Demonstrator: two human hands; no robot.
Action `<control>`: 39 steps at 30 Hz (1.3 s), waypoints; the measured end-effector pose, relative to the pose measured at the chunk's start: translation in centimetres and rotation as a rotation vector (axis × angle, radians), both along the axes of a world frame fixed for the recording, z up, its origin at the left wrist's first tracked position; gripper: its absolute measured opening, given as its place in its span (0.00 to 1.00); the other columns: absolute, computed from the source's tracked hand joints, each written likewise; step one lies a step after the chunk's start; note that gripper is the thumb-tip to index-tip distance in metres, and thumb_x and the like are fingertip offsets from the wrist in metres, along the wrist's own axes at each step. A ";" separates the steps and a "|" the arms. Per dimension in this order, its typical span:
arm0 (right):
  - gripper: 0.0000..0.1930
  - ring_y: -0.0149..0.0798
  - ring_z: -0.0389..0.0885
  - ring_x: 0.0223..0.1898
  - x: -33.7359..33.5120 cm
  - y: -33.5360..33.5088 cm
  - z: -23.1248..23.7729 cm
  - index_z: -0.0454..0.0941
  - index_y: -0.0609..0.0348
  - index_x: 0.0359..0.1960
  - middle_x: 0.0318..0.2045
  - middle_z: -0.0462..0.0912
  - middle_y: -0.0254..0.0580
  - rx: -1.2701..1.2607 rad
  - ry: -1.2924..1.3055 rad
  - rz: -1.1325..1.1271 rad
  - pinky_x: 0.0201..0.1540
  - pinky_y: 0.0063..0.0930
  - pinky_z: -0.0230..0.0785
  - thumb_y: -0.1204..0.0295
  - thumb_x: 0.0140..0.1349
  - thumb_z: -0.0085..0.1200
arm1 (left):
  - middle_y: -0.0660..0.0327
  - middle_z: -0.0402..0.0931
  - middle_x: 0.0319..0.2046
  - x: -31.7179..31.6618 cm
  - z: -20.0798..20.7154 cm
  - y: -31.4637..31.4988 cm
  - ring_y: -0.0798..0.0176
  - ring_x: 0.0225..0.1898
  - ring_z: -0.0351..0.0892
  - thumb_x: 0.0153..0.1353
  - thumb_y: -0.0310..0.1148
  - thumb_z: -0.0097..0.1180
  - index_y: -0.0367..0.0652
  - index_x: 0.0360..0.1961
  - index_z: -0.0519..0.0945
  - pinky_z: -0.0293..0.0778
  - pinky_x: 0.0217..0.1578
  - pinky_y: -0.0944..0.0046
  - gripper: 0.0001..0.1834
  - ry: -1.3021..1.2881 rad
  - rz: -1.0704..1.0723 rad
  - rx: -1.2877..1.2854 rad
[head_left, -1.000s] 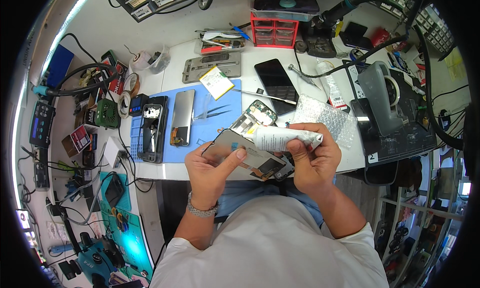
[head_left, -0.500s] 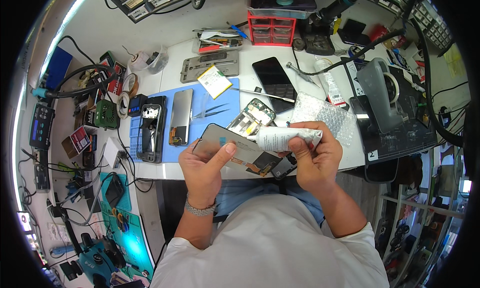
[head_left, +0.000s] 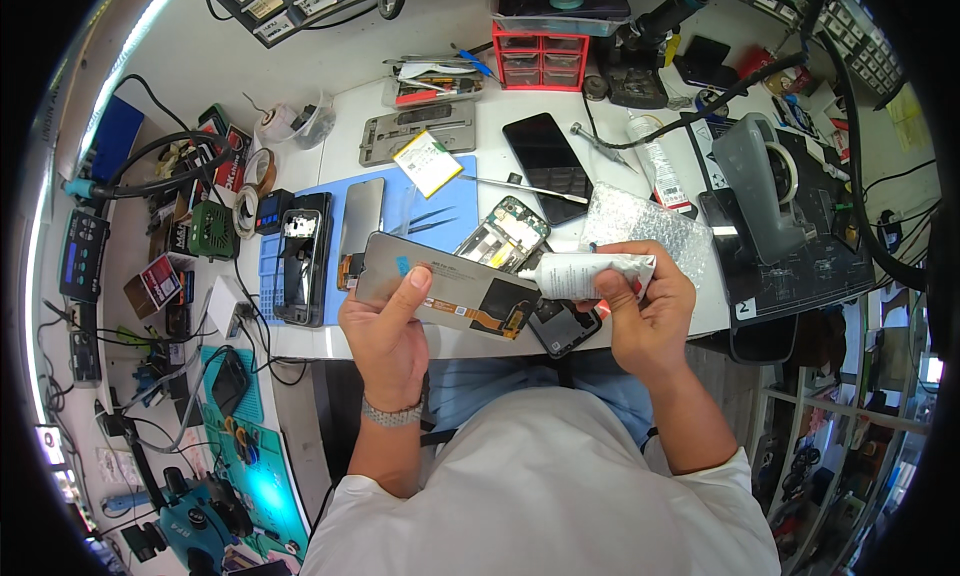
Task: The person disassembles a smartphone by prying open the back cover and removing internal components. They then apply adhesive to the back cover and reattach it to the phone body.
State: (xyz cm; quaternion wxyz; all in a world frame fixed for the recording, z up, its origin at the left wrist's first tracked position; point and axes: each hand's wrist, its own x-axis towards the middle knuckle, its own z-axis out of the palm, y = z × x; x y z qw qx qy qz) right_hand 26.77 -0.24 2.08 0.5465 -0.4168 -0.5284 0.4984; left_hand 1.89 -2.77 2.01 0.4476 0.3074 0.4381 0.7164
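My left hand (head_left: 388,336) is closed on the left end of a phone screen panel (head_left: 455,281), thumb pressed on its grey back. An orange flex cable and a black patch show at the panel's right end. In my right hand (head_left: 648,316) is a squeezed white tube (head_left: 575,276), its nozzle pointing left, close to the panel's upper right edge; I cannot tell whether they touch. Behind the panel lies an opened phone (head_left: 503,231) with its circuit board bare. A dark phone part (head_left: 562,328) sits below the tube, partly hidden by the panel.
On the blue mat (head_left: 455,176) are a yellow-edged battery (head_left: 428,164), tweezers (head_left: 432,219), another screen panel (head_left: 362,216) and a phone frame (head_left: 303,261). Farther right lie a black phone (head_left: 545,161), bubble wrap (head_left: 660,226) and another tube (head_left: 655,161). Red drawers (head_left: 541,61) stand behind.
The panel has swung left and turned to show more of its back. My right hand with the tube has shifted slightly right, widening the gap between my hands.
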 end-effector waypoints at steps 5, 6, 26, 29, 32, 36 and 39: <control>0.10 0.35 0.89 0.36 0.5 0.0 -0.1 0.80 0.70 0.49 0.39 0.88 0.52 -0.028 0.014 -0.017 0.37 0.25 0.85 0.75 0.73 0.62 | 0.55 0.90 0.42 -0.5 -0.5 0.2 0.65 0.43 0.88 0.65 0.22 0.68 0.33 0.47 0.87 0.80 0.52 0.65 0.10 -0.029 0.031 0.015; 0.10 0.34 0.89 0.37 0.6 0.0 -0.1 0.80 0.70 0.49 0.39 0.88 0.52 -0.032 0.013 -0.020 0.37 0.25 0.85 0.75 0.73 0.62 | 0.56 0.90 0.43 -0.6 -0.6 0.3 0.65 0.43 0.88 0.65 0.23 0.68 0.34 0.48 0.87 0.80 0.52 0.65 0.10 -0.029 0.035 0.010; 0.21 0.39 0.86 0.49 1.0 -0.8 -2.6 0.68 0.66 0.59 0.54 0.84 0.54 0.259 0.114 -0.195 0.53 0.36 0.80 0.65 0.77 0.59 | 0.57 0.85 0.50 -0.2 -0.8 1.3 0.64 0.52 0.84 0.69 0.23 0.65 0.35 0.55 0.81 0.79 0.59 0.62 0.15 -0.355 0.079 -0.118; 0.21 0.49 0.88 0.50 1.7 -0.4 -3.0 0.65 0.63 0.62 0.56 0.82 0.56 0.343 0.261 -0.230 0.53 0.46 0.81 0.61 0.80 0.53 | 0.56 0.86 0.49 -0.7 -1.5 0.9 0.64 0.51 0.86 0.69 0.22 0.65 0.33 0.53 0.82 0.82 0.57 0.65 0.13 -0.373 0.103 -0.124; 0.21 0.55 0.87 0.51 4.3 -0.5 -3.6 0.64 0.60 0.63 0.56 0.82 0.57 0.384 0.361 -0.399 0.54 0.50 0.81 0.57 0.82 0.47 | 0.56 0.86 0.50 -1.6 -2.4 1.1 0.63 0.51 0.87 0.69 0.24 0.65 0.34 0.57 0.80 0.82 0.55 0.62 0.16 -0.312 0.088 -0.140; 0.20 0.55 0.85 0.55 10.5 -1.4 -4.5 0.63 0.60 0.65 0.60 0.76 0.57 0.533 0.357 -0.734 0.57 0.50 0.81 0.61 0.83 0.46 | 0.55 0.88 0.48 -2.4 -2.7 1.1 0.62 0.48 0.88 0.69 0.25 0.64 0.33 0.54 0.82 0.83 0.54 0.62 0.14 -0.322 0.041 -0.102; 0.20 0.53 0.84 0.55 15.7 -1.5 -5.6 0.64 0.61 0.66 0.59 0.76 0.58 0.580 0.252 -1.009 0.60 0.44 0.80 0.61 0.83 0.46 | 0.55 0.88 0.47 -2.1 -2.5 1.4 0.62 0.48 0.88 0.68 0.24 0.65 0.33 0.53 0.83 0.83 0.54 0.61 0.14 -0.332 0.010 -0.098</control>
